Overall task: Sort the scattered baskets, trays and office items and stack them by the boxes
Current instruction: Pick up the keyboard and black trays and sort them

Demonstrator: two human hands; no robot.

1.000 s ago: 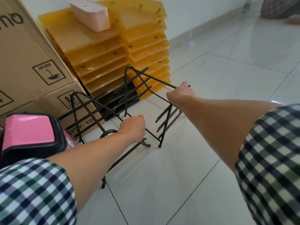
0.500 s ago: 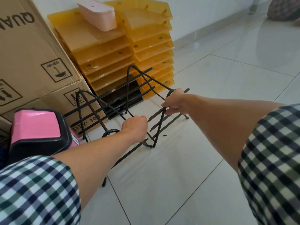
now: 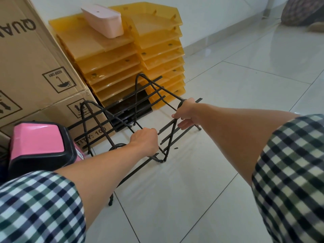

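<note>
Right hand (image 3: 186, 111) has lowered the wire rack (image 3: 136, 95) onto the floor (image 3: 228, 85)

The left hand (image 3: 145, 142) and the right hand (image 3: 186, 113) both hold a black wire rack (image 3: 136, 95) standing on the white floor (image 3: 245, 85). Behind it are stacked yellow trays (image 3: 157, 50) (a pink box (image 3: 103, 20) lies on top) beside brown boxes (image 3: 31, 67).

a single head-worn camera looks forward and down over both outstretched forearms. it sits close above the tiled floor (image 3: 201, 199), facing stacked cardboard boxes (image 3: 31, 71).
</note>
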